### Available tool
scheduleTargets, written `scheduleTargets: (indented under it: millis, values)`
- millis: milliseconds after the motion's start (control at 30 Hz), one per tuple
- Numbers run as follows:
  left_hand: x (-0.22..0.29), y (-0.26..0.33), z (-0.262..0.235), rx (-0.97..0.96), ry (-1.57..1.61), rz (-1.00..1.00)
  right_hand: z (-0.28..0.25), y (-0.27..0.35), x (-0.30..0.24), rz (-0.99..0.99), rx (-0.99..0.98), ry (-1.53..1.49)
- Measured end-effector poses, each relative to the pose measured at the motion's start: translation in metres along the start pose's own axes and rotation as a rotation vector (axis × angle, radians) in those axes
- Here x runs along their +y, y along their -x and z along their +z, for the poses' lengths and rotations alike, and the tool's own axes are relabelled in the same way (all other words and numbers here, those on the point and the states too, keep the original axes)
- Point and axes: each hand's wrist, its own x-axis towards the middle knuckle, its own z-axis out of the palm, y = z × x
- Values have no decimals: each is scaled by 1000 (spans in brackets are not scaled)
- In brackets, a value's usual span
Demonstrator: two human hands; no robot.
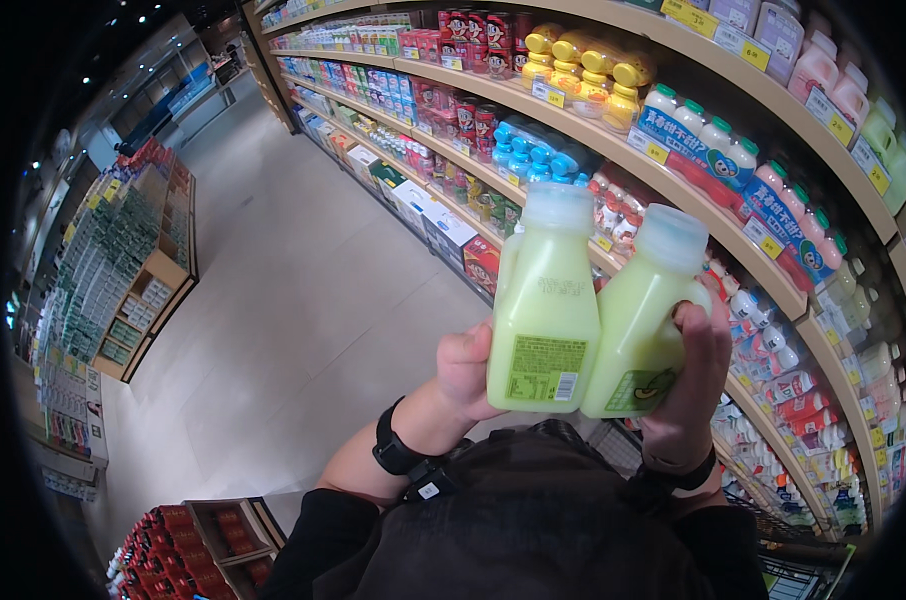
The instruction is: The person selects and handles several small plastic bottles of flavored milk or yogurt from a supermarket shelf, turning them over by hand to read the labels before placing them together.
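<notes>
Where left hand [465,372] hides, bottle [544,305].

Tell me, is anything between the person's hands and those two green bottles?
Nothing visible. The left hand grips the left bottle directly, and the right hand wraps around the right bottle. The bottles are pressed side by side in front of the drinks shelf, touching nothing on it.

Two pale-green bottles [585,310] with frosted caps, held side by side before shelves [673,215]; left bottle's green back label [535,370] carries white barcode patch. Yellow price tags [656,152] along shelf edges. Red packs [178,555] in floor crate, lower left corner.
</notes>
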Motion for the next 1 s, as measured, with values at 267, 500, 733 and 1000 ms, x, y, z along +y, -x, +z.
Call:
scheduleTargets:
  millis: [267, 500, 733, 1000]
  values:
    - [-6, -27, 13, 39, -26, 48, -23, -28, -15, 56, -51, 8]
    - [-24, -46, 23, 65, 118, 48, -55, -42, -18, 100, -57, 8]
    - [-47, -59, 33, -15, 307, 167, -80, -42, -18, 82, -82, 0]
    - [-55, -74, 42, 108, 183, 102, -95, -43, -23, 134, -74, -208]
